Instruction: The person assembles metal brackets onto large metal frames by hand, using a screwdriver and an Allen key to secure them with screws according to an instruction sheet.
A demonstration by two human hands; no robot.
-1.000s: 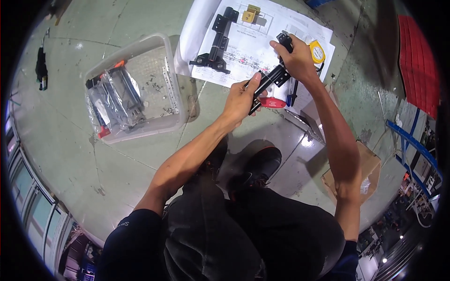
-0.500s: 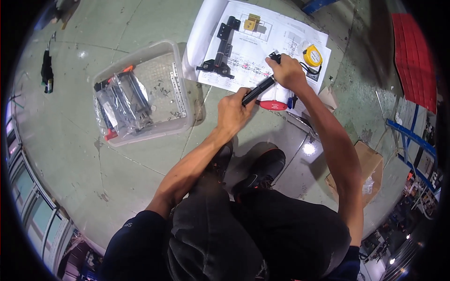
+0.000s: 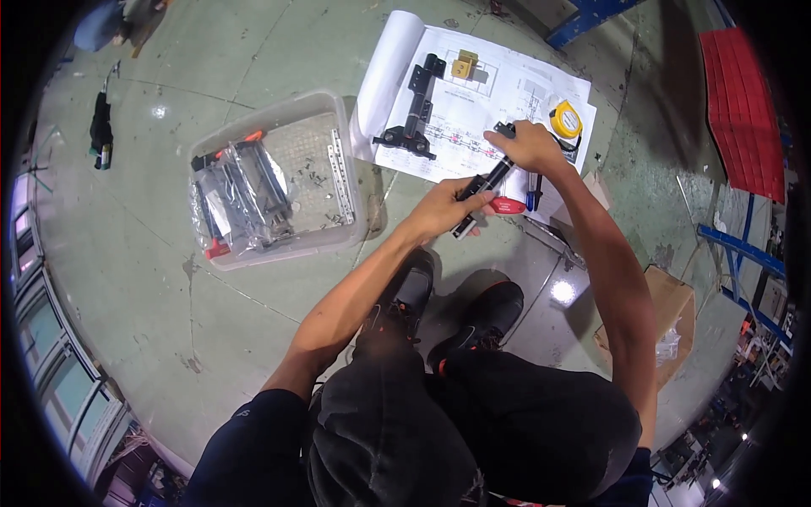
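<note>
A slim black bar-shaped part (image 3: 499, 174) runs slantwise between my two hands. My left hand (image 3: 446, 208) is closed round its lower end, with the thumb along it and a short tip showing below. At the upper end my right hand (image 3: 537, 147) grips it, its fingers partly hidden. Beneath lie printed drawing sheets (image 3: 517, 93), rolled at their left edge. On them rest a longer black hinged-looking assembly (image 3: 417, 114) and a brass-coloured block (image 3: 463, 64). A red-handled tool (image 3: 508, 205) and pens (image 3: 534, 193) lie just under the bar, and a yellow tape measure (image 3: 565, 120) sits beyond my right hand.
To the left stands a clear plastic bin (image 3: 291, 258) with bagged parts, loose screws and a perforated metal strip. An open cardboard box (image 3: 608, 342) is by my right forearm. Farther right are a red panel (image 3: 742, 110) and a blue metal frame (image 3: 743, 245). A black tool (image 3: 102, 131) lies far left.
The bar has turned steeper between my hands. My left hand has moved right and down with its lower end, the thumb now across it. The whole view has shifted slightly.
</note>
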